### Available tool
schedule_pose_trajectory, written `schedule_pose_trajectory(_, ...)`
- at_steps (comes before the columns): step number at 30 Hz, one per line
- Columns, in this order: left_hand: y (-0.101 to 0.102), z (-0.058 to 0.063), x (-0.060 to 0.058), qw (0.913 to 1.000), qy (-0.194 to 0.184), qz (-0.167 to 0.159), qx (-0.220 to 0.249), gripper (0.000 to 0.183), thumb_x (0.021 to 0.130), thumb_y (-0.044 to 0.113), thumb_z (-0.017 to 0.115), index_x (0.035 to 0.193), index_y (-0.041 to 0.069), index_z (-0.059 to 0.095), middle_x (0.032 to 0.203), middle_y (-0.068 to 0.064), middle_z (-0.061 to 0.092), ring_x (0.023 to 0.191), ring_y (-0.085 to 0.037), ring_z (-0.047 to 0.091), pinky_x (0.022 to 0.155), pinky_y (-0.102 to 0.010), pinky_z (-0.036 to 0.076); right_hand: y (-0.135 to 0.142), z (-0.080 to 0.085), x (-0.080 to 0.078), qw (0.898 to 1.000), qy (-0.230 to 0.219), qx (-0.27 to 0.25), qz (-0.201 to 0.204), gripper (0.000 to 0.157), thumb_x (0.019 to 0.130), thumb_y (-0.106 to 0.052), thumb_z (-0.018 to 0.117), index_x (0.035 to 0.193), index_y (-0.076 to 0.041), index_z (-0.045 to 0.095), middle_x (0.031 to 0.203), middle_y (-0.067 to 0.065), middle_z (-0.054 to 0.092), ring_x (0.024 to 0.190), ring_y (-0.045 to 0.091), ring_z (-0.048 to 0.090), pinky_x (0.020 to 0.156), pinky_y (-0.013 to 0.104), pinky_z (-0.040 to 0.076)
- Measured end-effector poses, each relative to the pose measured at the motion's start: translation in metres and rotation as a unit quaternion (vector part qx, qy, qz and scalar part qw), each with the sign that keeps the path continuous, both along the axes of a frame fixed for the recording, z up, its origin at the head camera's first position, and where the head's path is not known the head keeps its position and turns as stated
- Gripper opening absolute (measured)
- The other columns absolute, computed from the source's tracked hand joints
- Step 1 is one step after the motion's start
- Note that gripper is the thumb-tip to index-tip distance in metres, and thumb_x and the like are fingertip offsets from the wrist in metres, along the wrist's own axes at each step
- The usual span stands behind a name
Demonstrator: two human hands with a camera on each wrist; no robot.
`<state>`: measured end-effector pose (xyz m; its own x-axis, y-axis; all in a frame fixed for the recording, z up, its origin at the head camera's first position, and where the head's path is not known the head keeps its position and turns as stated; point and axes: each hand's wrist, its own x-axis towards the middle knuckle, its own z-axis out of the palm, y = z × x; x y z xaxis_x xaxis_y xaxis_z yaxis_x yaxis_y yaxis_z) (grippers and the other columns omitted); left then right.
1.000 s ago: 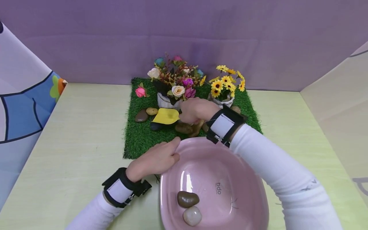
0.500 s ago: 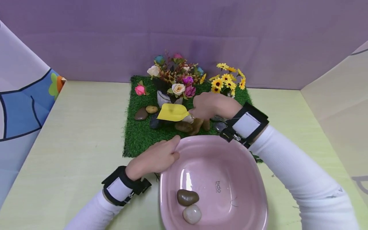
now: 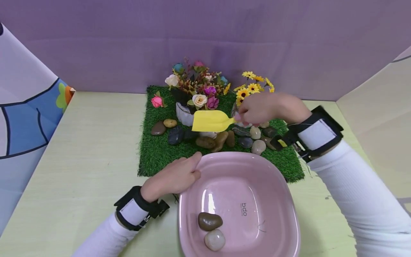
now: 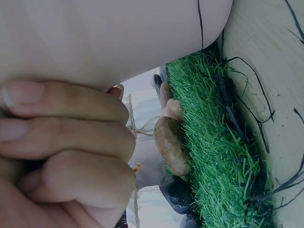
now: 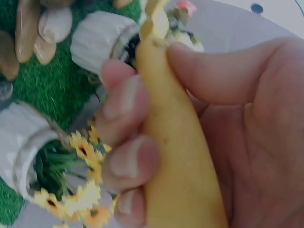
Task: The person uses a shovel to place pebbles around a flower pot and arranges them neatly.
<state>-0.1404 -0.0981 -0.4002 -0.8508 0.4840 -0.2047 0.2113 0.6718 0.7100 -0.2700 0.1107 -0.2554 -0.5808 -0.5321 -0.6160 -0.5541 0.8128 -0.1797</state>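
Observation:
My right hand (image 3: 261,108) grips the handle of a yellow toy shovel (image 3: 210,120), its fingers and thumb wrapped round it in the right wrist view. The shovel's flat blade points left, above the stones and in front of the white flowerpot (image 3: 184,114); no stone shows on it. My left hand (image 3: 174,175) holds the upper-left rim of a pink basin (image 3: 237,156), with curled fingers (image 4: 66,102) against its wall in the left wrist view. Inside the basin lie a brown stone (image 3: 210,221) and a whitish stone (image 3: 214,240).
On the green turf mat (image 3: 154,157) several smooth stones (image 3: 245,142) lie in a rough row behind the basin. Mixed flowers (image 3: 199,101) stand in the left pot, yellow flowers (image 3: 243,93) in the right one. A pink rose (image 3: 157,102) rests at the mat's left. A purple cloth backs the table.
My right hand has drawn the shovel to the right and lifted it off the stones, uncovering several stones at the mat's right. The left hand and basin have stayed in place.

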Motion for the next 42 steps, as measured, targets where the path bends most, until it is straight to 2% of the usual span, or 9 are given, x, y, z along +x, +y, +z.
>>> schedule_pose_trajectory(5,0.000,0.000,0.000,1.0000,0.002,-0.002,-0.002,0.004,0.096,0.012,0.047,0.097,0.010,0.044,0.070,-0.006,0.051,0.054,-0.012,0.058,0.049,-0.029,0.050,0.012,0.010,-0.001,1.000,-0.022,0.005,0.020,0.035,0.104,-0.024,0.038,0.094,-0.006,0.067,0.067,0.003,0.054,0.058,0.017,0.044,0.064,0.033,0.040)
schedule_pose_trajectory(11,0.000,-0.001,0.000,1.0000,0.006,-0.006,-0.002,0.005,0.095,0.010,0.048,0.096,0.008,0.043,0.069,-0.005,0.050,0.053,-0.013,0.056,0.047,-0.029,0.049,0.021,0.013,-0.003,0.998,-0.048,0.020,0.041,0.032,0.102,-0.027,0.042,0.093,-0.008,0.067,0.073,0.004,0.059,0.061,0.016,0.049,0.062,0.033,0.043)
schedule_pose_trajectory(17,0.000,-0.001,0.000,0.9999,0.013,-0.007,-0.008,0.005,0.095,0.010,0.048,0.095,0.008,0.044,0.066,-0.004,0.046,0.053,-0.014,0.053,0.047,-0.029,0.045,0.026,0.016,-0.002,0.995,-0.076,0.032,0.059,0.029,0.100,-0.027,0.046,0.092,-0.009,0.067,0.071,0.002,0.058,0.058,0.013,0.048,0.059,0.031,0.043)
schedule_pose_trajectory(23,0.001,-0.001,0.000,0.9998,0.014,-0.004,-0.010,0.005,0.094,0.009,0.049,0.096,0.007,0.045,0.065,-0.003,0.046,0.051,-0.015,0.050,0.046,-0.028,0.043,0.027,0.020,0.005,0.994,-0.078,0.048,0.067,0.023,0.097,-0.026,0.053,0.089,-0.014,0.071,0.074,0.001,0.062,0.065,0.014,0.053,0.061,0.029,0.045)
schedule_pose_trajectory(27,0.001,-0.001,0.000,0.9998,0.014,-0.002,-0.011,0.003,0.093,0.008,0.048,0.093,0.008,0.045,0.065,-0.003,0.044,0.051,-0.015,0.048,0.046,-0.028,0.041,0.021,0.018,0.014,0.992,-0.094,0.056,0.068,0.021,0.094,-0.023,0.056,0.082,-0.015,0.072,0.067,-0.001,0.066,0.062,0.012,0.054,0.061,0.028,0.044)
schedule_pose_trajectory(30,0.001,0.000,-0.001,0.9999,0.011,-0.001,-0.012,0.003,0.093,0.009,0.047,0.093,0.008,0.044,0.064,-0.003,0.044,0.051,-0.015,0.048,0.045,-0.028,0.041,0.014,0.015,0.021,0.991,-0.088,0.068,0.070,0.019,0.093,-0.022,0.059,0.081,-0.015,0.072,0.066,-0.002,0.069,0.060,0.011,0.058,0.062,0.028,0.045)
schedule_pose_trajectory(35,0.001,0.001,-0.001,1.0000,0.001,0.000,-0.006,0.004,0.094,0.012,0.046,0.095,0.008,0.045,0.065,-0.004,0.048,0.049,-0.013,0.054,0.045,-0.028,0.045,0.002,0.012,0.034,0.990,-0.055,0.094,0.085,0.015,0.089,-0.021,0.064,0.076,-0.014,0.067,0.067,-0.003,0.058,0.053,0.009,0.051,0.056,0.025,0.043)
schedule_pose_trajectory(39,0.001,0.001,0.000,1.0000,-0.007,0.003,0.000,0.004,0.095,0.012,0.046,0.097,0.009,0.045,0.068,-0.007,0.052,0.049,-0.012,0.057,0.045,-0.029,0.049,-0.007,0.008,0.045,0.990,-0.036,0.105,0.085,0.021,0.088,-0.020,0.067,0.069,-0.015,0.060,0.062,-0.004,0.048,0.045,0.007,0.044,0.047,0.021,0.037)
schedule_pose_trajectory(42,0.001,0.001,0.000,1.0000,-0.007,0.003,0.001,0.004,0.095,0.012,0.046,0.097,0.010,0.044,0.068,-0.007,0.052,0.050,-0.012,0.057,0.046,-0.029,0.050,-0.013,0.004,0.053,0.991,-0.005,0.105,0.088,0.031,0.087,-0.019,0.068,0.062,-0.017,0.050,0.059,-0.004,0.039,0.047,0.008,0.036,0.047,0.020,0.030)
